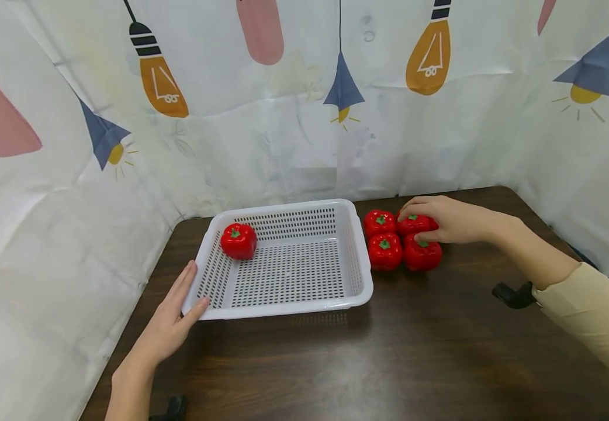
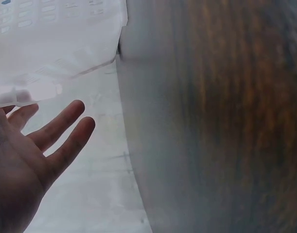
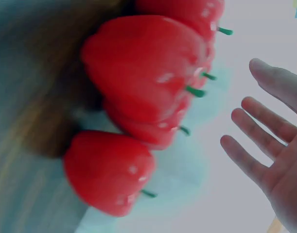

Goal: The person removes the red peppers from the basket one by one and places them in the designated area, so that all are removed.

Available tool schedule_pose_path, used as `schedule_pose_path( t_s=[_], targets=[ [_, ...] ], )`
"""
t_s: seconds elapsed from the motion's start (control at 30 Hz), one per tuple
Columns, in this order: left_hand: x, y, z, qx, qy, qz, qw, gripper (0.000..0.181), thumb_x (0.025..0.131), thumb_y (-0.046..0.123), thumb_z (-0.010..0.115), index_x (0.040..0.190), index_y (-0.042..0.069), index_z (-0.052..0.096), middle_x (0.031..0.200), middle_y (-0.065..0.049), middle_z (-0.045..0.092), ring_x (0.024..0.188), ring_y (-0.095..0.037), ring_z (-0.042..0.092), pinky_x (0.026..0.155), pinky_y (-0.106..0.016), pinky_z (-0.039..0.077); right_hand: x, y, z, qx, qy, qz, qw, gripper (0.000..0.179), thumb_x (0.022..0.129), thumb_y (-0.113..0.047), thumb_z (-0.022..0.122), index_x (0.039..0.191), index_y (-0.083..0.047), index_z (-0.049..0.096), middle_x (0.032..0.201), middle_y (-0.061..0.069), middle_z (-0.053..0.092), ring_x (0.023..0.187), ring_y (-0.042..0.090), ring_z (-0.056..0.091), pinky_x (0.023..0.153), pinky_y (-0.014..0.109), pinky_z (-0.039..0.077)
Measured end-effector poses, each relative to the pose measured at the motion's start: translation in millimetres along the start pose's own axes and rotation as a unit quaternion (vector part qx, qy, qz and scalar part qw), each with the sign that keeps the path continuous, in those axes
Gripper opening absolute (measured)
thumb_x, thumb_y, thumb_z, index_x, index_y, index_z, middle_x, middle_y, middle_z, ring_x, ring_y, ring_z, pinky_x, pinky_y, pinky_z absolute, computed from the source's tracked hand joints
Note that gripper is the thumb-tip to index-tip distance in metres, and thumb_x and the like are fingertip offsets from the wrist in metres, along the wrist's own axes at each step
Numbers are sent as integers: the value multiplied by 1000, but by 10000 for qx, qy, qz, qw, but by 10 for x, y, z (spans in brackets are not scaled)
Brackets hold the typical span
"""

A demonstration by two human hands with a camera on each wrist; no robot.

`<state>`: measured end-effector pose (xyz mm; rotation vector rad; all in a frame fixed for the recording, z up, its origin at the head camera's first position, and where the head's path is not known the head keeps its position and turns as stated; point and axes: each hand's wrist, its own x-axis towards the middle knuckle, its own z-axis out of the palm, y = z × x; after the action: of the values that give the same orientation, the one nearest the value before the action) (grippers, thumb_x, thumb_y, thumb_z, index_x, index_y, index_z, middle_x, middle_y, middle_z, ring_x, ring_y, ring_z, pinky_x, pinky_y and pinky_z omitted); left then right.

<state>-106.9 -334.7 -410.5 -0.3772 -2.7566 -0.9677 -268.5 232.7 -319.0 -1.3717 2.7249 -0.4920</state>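
Note:
In the head view, a white perforated plastic basket (image 1: pixel 294 310) stands at the middle left of the table, one red bell pepper (image 1: pixel 238 241) in its far left corner. My left hand (image 1: pixel 165 327) touches the basket's near left corner, thumb and fingers spread along the rim. The left wrist view shows two of its fingers extended under the rim, off the basket. My right hand (image 1: pixel 449 219) is over a cluster of glossy red bell peppers (image 1: pixel 386 252) right of the basket. In the right wrist view, that hand (image 3: pixel 279 150) has spread fingers, apart from the peppers (image 3: pixel 143 68).
A dark wooden table (image 1: pixel 388 356) carries everything. White sheeting (image 1: pixel 220 140) printed with lamps and bulbs hangs behind the table and along both sides. A black strap (image 1: pixel 515 295) sits at the right sleeve's cuff.

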Motion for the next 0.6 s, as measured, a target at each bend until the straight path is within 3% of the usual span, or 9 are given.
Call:
schedule_pose_path(
  t_s=[0.17,0.37,0.53,0.6],
  targets=[
    [-5,-12,-11,5,6,23,10000,79,101,24,65,166,17,19,171,-6,15,151,-41,21,109,-11,10,228,-93,-125,-86,-34,-279,9996,32,91,-8,78,121,-12,67,122,1,63,113,27,61,96,50,51],
    [8,-20,-22,-73,-33,63,9999,80,101,23,65,166,17,18,171,-5,13,151,-41,21,108,-9,10,515,-205,-241,-239,-245,-202,9992,30,91,-11,78,120,-11,69,116,-1,65,109,25,62,95,46,51],
    [8,-8,-16,-51,-44,19,10000,80,101,24,65,166,17,18,171,-5,13,152,-41,20,112,-14,10,745,-255,-281,-327,-423,-230,9983,31,92,-13,77,121,-10,69,118,3,67,110,28,64,95,46,52],
    [7,-10,-9,-63,-44,13,10000,80,101,24,65,166,17,19,171,-6,13,152,-42,19,117,-22,11,832,-293,-294,-327,-514,-220,9979,31,92,-12,76,123,-10,69,120,5,66,111,28,63,96,46,52]
  ],
)
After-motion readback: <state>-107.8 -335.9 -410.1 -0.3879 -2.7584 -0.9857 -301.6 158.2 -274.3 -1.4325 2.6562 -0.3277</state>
